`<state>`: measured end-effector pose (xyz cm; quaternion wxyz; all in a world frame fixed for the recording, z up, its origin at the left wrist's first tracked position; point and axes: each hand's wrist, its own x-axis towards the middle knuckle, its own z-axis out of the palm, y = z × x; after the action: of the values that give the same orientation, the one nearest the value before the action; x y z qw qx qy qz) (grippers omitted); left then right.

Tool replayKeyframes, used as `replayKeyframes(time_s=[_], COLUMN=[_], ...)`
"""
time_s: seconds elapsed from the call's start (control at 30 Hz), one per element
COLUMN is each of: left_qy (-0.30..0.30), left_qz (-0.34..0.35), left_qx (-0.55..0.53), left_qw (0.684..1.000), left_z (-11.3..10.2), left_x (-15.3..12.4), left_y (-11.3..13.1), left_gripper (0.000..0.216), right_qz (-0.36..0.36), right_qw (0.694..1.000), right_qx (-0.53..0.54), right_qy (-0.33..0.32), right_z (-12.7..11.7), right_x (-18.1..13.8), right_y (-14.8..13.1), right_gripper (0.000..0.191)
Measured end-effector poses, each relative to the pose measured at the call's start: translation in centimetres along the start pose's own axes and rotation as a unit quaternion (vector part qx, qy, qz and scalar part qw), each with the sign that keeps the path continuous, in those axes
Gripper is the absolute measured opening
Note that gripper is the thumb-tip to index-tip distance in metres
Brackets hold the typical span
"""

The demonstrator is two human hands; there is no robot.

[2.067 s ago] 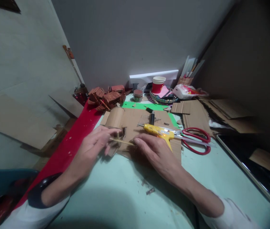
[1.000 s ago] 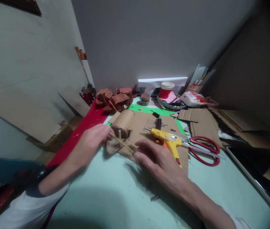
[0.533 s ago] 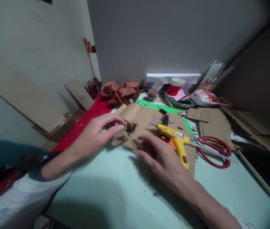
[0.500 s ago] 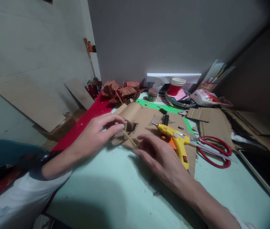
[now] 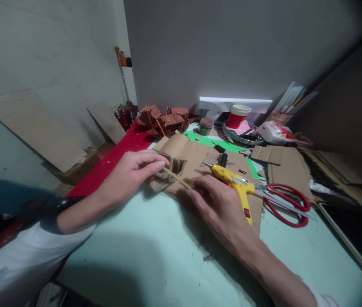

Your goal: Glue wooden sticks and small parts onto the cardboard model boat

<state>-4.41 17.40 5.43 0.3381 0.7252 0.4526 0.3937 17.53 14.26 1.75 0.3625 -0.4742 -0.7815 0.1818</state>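
A thin wooden stick [image 5: 178, 178] slants between my two hands above the workpiece. My left hand [image 5: 139, 168] is closed, with its thumb and forefinger pinching the stick's left end. At the other end, the thumb and fingers of my right hand [image 5: 217, 202] close round the tip. Just behind and below the stick lies a small cardboard construction [image 5: 176, 147] with a curved top and an open dark hollow. Right beyond my right hand, a yellow hot glue gun [image 5: 234, 177] rests on a flat cardboard sheet [image 5: 196, 155].
Red-handled scissors [image 5: 288, 204] lie right of the glue gun. Brown model pieces [image 5: 171, 123] stand on red cloth [image 5: 110, 155] at the back left. A jar [image 5: 205, 126], a red paper cup [image 5: 237, 117] and cardboard scraps [image 5: 283, 164] sit farther back and right.
My right hand has shifted slightly right, and the stick's right end has risen a little with it. My left hand keeps its pinch. The camera view has moved slightly.
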Motion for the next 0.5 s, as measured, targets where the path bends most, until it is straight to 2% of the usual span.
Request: replayKeyframes(time_s=[0.2, 0.33, 0.5], left_qy=[0.009, 0.015, 0.021], left_qz=[-0.008, 0.01, 0.028], left_qx=[0.017, 0.059, 0.057], left_qw=[1.0, 0.998, 0.998], left_z=[0.01, 0.28, 0.55], left_x=[-0.28, -0.26, -0.15], left_y=[0.23, 0.37, -0.07], left_gripper=[0.032, 0.017, 0.017], right_qz=[0.007, -0.002, -0.001], right_qw=[1.0, 1.0, 1.0], right_qx=[-0.012, -0.006, 0.005], right_qy=[0.017, 0.013, 0.014], right_z=[-0.21, -0.3, -0.25], right_x=[0.15, 0.21, 0.18], right_y=[0.18, -0.02, -0.12], right_gripper=[0.008, 0.008, 0.009])
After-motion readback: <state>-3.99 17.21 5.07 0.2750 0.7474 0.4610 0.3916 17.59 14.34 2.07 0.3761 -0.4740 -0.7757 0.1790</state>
